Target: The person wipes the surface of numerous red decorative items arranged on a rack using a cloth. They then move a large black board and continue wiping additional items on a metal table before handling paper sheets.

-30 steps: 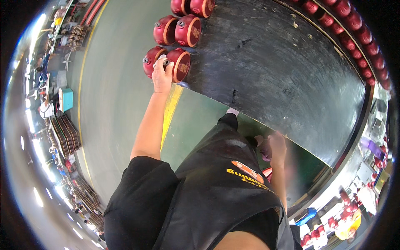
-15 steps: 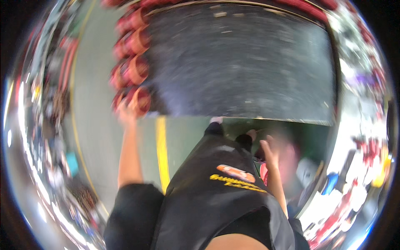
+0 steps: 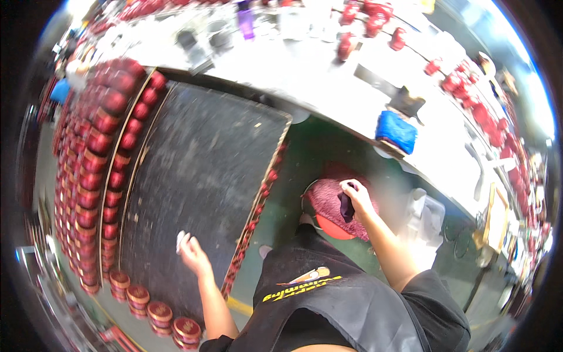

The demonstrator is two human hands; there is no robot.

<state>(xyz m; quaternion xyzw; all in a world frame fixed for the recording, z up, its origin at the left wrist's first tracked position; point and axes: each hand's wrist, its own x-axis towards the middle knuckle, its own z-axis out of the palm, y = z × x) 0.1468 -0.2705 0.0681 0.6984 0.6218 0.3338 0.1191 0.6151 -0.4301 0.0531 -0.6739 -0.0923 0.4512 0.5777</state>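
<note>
Two hands of ours show. Our right hand (image 3: 356, 199) is closed on a dark cloth (image 3: 346, 208), gripping it above a pink cloth (image 3: 328, 199). The pink cloth covers most of a red round tub or stool (image 3: 333, 227); we cannot tell which it is. Our left hand (image 3: 196, 258) hangs over the black board (image 3: 199, 158) with its fingers loose and open, white at the tips.

Just right of the pink cloth we see a clear bin (image 3: 432, 220); what is in it is too blurry to tell. A wooden tray (image 3: 497, 217) sits farther right, on the white table (image 3: 316, 76), near a blue bundle (image 3: 396, 130).

Many red pots (image 3: 88, 193) stand in rows left of the board. Four short stacks (image 3: 159, 317) of them line its bottom end, and more peek out along its right edge.
</note>
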